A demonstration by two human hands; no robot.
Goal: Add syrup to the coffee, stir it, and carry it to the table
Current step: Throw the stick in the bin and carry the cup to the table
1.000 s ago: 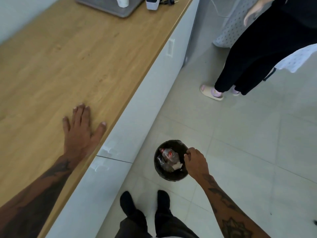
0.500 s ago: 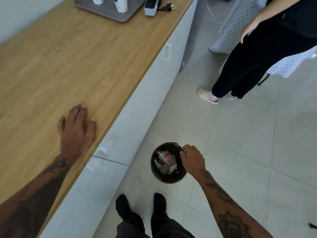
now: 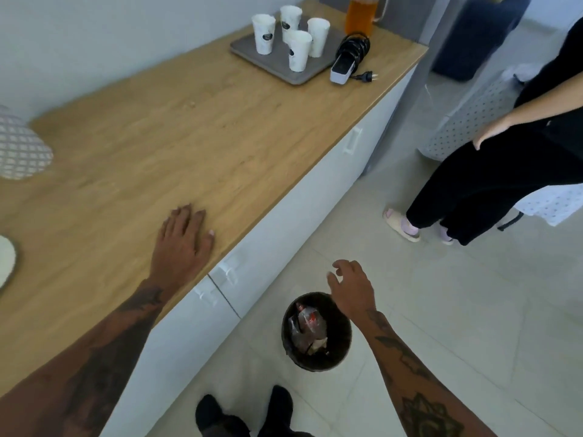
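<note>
My left hand (image 3: 181, 244) lies flat, palm down, on the wooden counter (image 3: 132, 146) near its front edge and holds nothing. My right hand (image 3: 350, 287) hovers above the floor over the rim of a small dark bin (image 3: 316, 332), fingers loosely spread and empty. At the counter's far end a grey tray (image 3: 291, 64) carries several white paper cups (image 3: 299, 50). Behind it stands a jug of amber liquid (image 3: 360, 15). I cannot tell from here what the cups hold.
A white power strip with a coiled black cable (image 3: 347, 59) lies beside the tray. A person in black trousers and slippers (image 3: 473, 190) stands on the tiled floor to the right. White cabinet doors (image 3: 284, 228) run below the counter. A patterned object (image 3: 19, 149) sits far left.
My right hand has lifted up and away from the bin's rim and its fingers have opened. The view has tilted up, showing the tray with cups. My left hand stays on the counter.
</note>
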